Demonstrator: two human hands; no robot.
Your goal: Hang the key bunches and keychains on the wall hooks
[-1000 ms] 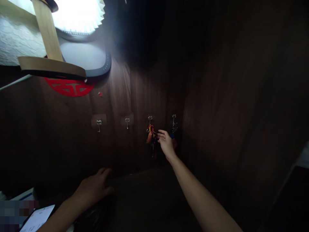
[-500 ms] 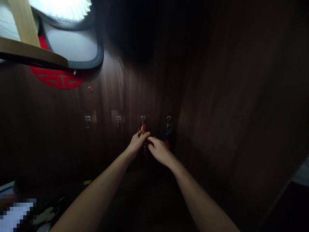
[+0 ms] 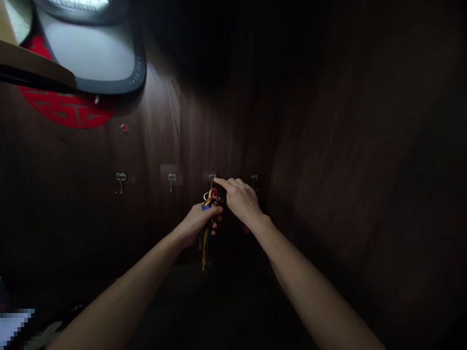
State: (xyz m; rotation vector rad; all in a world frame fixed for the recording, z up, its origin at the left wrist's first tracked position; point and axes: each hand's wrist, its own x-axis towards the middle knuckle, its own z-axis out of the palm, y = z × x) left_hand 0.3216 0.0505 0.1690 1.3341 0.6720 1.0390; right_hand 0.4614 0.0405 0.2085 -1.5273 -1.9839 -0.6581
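Observation:
My left hand [image 3: 199, 221] is closed around a colourful corded keychain [image 3: 210, 198], with red, yellow and blue strands, a metal ring at its left side and loose cord ends hanging below the fingers. Its top lies at the lower end of a small metal hook [image 3: 212, 178] on the dark wood panel; whether the loop is on the hook I cannot tell. My right hand [image 3: 242, 197] holds nothing visible, its index finger stretched left with the tip at or close to the hook's plate. Its other fingers are partly bent.
To the left are two bare hooks, the nearer hook [image 3: 171, 179] and the farther hook [image 3: 121, 179]. Another hook [image 3: 254, 179] is partly behind my right hand. At upper left hang a grey-and-white cap [image 3: 87, 53] and a red round paper-cut ornament [image 3: 69, 111].
My right hand has moved up from beside the left hand toward the hook plate, its index finger extended. My left hand sits slightly lower, and more of the keychain and its hanging cords shows.

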